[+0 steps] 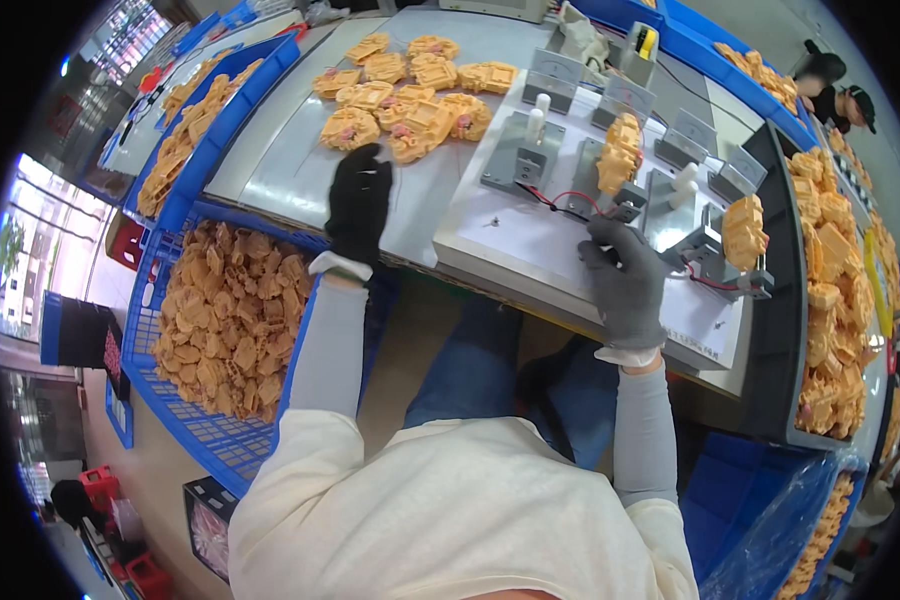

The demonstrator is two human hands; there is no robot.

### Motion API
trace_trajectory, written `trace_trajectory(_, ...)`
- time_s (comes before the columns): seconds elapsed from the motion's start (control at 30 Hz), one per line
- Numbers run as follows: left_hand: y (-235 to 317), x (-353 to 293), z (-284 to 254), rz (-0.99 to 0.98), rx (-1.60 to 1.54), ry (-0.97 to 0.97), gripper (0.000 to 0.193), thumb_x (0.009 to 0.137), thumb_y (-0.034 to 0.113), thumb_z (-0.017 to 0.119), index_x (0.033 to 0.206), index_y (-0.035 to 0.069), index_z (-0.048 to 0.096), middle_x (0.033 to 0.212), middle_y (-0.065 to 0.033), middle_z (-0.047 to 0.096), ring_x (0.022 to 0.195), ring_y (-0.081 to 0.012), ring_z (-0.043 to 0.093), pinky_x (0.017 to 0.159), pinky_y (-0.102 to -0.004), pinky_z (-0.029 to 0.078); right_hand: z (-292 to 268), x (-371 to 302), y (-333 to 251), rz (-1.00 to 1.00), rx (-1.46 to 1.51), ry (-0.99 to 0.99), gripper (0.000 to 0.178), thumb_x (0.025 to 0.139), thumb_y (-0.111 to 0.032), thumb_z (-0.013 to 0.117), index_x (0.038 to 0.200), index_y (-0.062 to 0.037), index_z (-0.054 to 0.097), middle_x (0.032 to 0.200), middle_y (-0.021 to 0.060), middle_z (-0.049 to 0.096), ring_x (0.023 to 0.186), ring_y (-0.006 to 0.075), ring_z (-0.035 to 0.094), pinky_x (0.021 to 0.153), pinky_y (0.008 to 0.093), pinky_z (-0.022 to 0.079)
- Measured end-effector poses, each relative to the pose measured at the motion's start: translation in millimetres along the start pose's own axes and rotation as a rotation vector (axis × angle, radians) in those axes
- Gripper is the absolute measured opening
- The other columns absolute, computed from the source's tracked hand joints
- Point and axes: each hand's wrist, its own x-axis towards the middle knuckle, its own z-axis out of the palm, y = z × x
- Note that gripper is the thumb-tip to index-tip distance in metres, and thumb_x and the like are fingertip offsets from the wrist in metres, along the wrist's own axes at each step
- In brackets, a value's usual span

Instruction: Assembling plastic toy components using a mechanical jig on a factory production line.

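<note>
My left hand [360,205], in a black glove, hovers over the near edge of the metal tabletop, fingers loosely bent and apart with nothing seen in them. Just beyond it lie several orange moulded plastic parts [385,100], some with pinkish patches. My right hand [625,285], in a grey glove, is at the front of a white fixture board [530,255]. Its thumb and fingers are curved with a gap between them, close to a metal clamp block [625,205]. One orange part [620,155] stands upright on the middle fixture; another orange part [744,235] sits on the right one.
A blue basket [210,430] full of orange parts stands at my left. Another blue tray [260,90] lies beyond it. At the right is a grey bin [785,300] heaped with parts. Red wires [575,200] cross the board. Two people [840,100] are at the far right.
</note>
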Motion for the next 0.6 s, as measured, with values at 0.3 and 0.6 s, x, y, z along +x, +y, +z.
trace_trajectory(0.3, 27.2, 45.5, 59.1, -0.172, 0.857, -0.176, 0.083, 0.066, 0.060, 0.063, 0.128, 0.008, 0.043, 0.117, -0.0201, 0.050, 0.110, -0.0350, 0.047, 0.089, -0.0430, 0.042, -4.7, -7.5, 3.3, 0.035, 0.078, 0.027, 0.010, 0.082, -0.004, 0.062, 0.091, 0.0003, 0.063, 0.079, 0.0016, 0.062, 0.075, 0.0073, 0.056, 0.069, 0.0213, 0.045)
trace_trajectory(0.6, -69.3, 52.4, 40.0, -0.219, 0.048, -0.195, 0.061, 0.066, 0.038, 0.077, 0.110, 0.002, 0.053, 0.092, -0.0144, 0.060, 0.083, -0.0260, 0.060, 0.069, -0.0337, 0.050, -0.7, -2.7, -10.5, -0.029, 0.056, 0.009, 0.010, 0.076, -0.003, 0.064, 0.086, 0.0010, 0.064, 0.074, 0.0080, 0.062, 0.061, 0.0111, 0.056, 0.058, 0.0244, 0.045)
